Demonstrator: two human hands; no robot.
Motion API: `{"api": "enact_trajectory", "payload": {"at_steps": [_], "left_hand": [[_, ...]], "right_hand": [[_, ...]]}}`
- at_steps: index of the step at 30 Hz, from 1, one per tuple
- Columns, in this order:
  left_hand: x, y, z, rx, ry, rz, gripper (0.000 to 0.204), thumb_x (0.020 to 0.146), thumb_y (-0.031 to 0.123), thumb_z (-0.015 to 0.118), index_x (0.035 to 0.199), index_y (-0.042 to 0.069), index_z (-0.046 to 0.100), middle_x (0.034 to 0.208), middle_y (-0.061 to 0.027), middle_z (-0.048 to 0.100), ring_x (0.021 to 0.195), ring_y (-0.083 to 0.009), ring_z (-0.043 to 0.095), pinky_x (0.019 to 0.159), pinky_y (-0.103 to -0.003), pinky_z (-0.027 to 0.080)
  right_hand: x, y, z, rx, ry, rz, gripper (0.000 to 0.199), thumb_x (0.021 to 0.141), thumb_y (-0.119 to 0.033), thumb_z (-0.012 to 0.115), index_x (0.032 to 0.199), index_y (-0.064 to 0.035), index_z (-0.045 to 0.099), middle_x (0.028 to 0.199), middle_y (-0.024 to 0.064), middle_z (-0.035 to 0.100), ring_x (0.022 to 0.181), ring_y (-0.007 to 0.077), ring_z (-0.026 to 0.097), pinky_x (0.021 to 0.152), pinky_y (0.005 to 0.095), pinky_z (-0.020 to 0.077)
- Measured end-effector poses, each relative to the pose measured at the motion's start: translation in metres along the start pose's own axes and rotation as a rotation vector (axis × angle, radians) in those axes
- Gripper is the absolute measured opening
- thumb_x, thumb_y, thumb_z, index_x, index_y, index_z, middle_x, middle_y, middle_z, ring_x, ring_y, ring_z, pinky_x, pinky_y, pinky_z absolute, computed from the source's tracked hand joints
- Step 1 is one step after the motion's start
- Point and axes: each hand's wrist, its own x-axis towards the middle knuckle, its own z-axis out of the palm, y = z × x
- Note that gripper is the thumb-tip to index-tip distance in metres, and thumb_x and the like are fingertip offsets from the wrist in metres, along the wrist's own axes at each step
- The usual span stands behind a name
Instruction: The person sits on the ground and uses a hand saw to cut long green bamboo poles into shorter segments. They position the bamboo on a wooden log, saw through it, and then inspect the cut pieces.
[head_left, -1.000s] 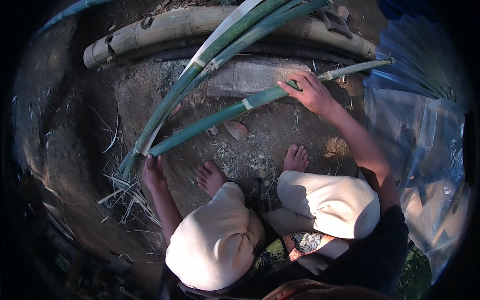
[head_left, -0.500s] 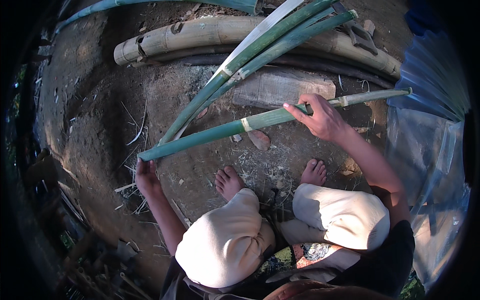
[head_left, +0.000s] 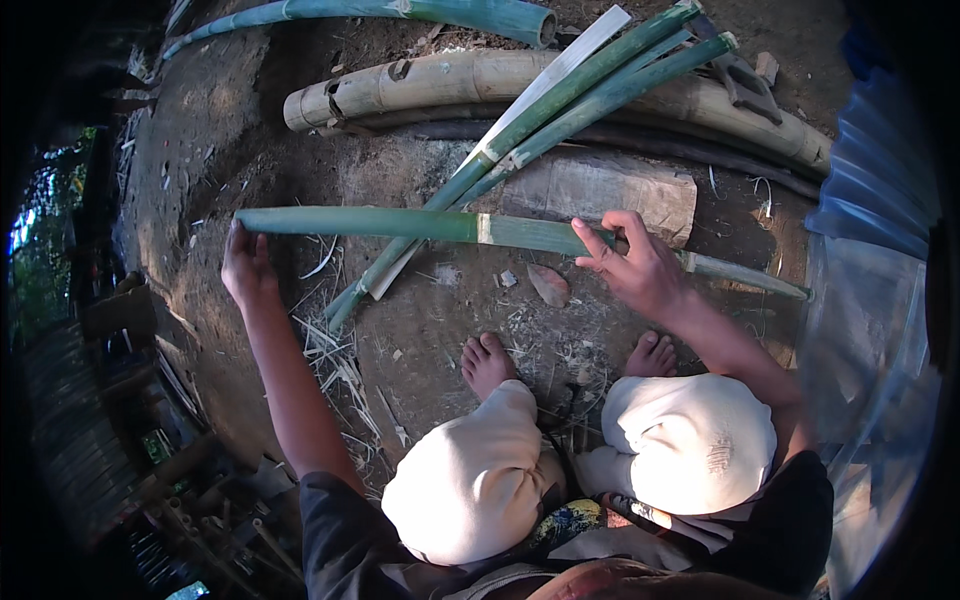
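Observation:
A long green bamboo strip with pale node rings lies level across my two hands, above the ground. My left hand has its fingers closed on the strip's left end. Toward the right part, my right hand grips it, index finger laid along the near edge. The strip's thinner end sticks out past the right hand. Under and behind it, several split bamboo pieces lie fanned on the ground, some showing green skin and one its pale inner face.
A thick dry bamboo pole lies across the far side, with a flat wooden block before it. Farther left is a green bamboo pole. Clear plastic sheeting hangs at right. Shavings litter the soil near my feet.
The left end of the strip has swung up and away to the left with my left hand. Its right end has dipped nearer, and the view has shifted.

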Motion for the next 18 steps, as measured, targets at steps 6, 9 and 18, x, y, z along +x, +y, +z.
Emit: {"api": "enact_trajectory", "payload": {"at_steps": [6,9,18], "left_hand": [[-0.01,0.041,0.154,-0.084,-0.195,0.114,0.043,0.099,0.026,0.065,0.126,-0.006,0.058,0.118,-0.0135,0.064,0.109,-0.0213,0.062,0.088,-0.033,0.053],[-0.062,0.023,0.202,-0.065,-0.222,0.217,0.052,0.104,0.039,0.052,0.125,-0.009,0.052,0.112,-0.0178,0.067,0.1,-0.0244,0.066,0.082,-0.036,0.056],[-0.158,-0.134,0.185,1.281,-0.918,0.717,0.104,0.068,0.066,0.082,0.137,0.001,0.039,0.111,-0.025,0.065,0.105,-0.0405,0.066,0.089,-0.047,0.053]], "right_hand": [[-0.021,0.024,0.005,0.112,0.244,0.179,0.062,0.077,-0.01,0.082,0.136,-0.0164,0.063,0.104,0.0097,0.052,0.072,0.0222,0.063,0.056,0.0363,0.054],[-0.02,0.033,-0.01,0.072,0.256,0.242,0.06,0.079,-0.011,0.081,0.136,-0.0154,0.063,0.103,0.01,0.052,0.073,0.022,0.063,0.056,0.0379,0.0527],[-0.031,0.051,-0.05,0.097,0.427,0.357,0.049,0.083,-0.007,0.077,0.13,-0.0065,0.066,0.103,0.0115,0.052,0.083,0.0231,0.056,0.068,0.0363,0.05]]}}
